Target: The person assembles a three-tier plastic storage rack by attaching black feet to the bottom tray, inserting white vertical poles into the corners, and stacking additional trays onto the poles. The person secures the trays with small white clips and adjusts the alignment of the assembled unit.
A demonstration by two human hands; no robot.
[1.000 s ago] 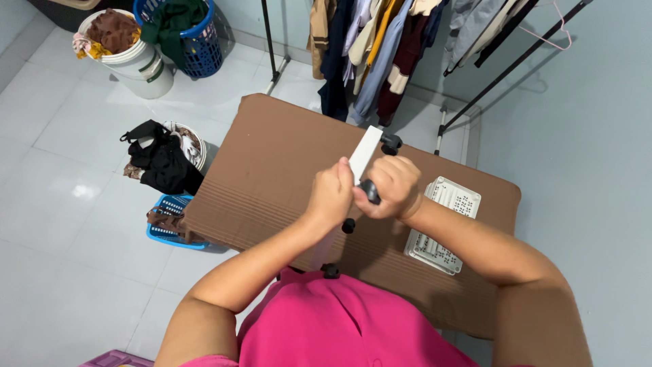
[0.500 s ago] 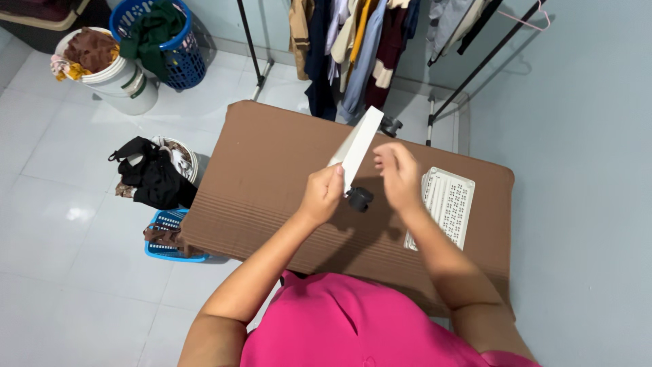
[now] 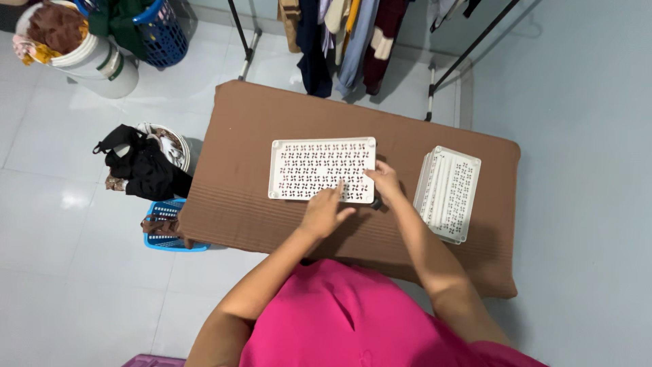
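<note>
White perforated panel (image 3: 321,170) flat on brown padded desk (image 3: 238,156), left hand (image 3: 324,212) open on it, right hand (image 3: 384,181) pinching its corner

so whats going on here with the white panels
A person in a pink top leans over a brown padded board. A white perforated panel lies flat on it. The left hand rests fingers on the panel's near edge, and the right hand touches its near right corner. A stack of similar white panels sits to the right. Baskets of clothes stand on the floor to the left.
</note>
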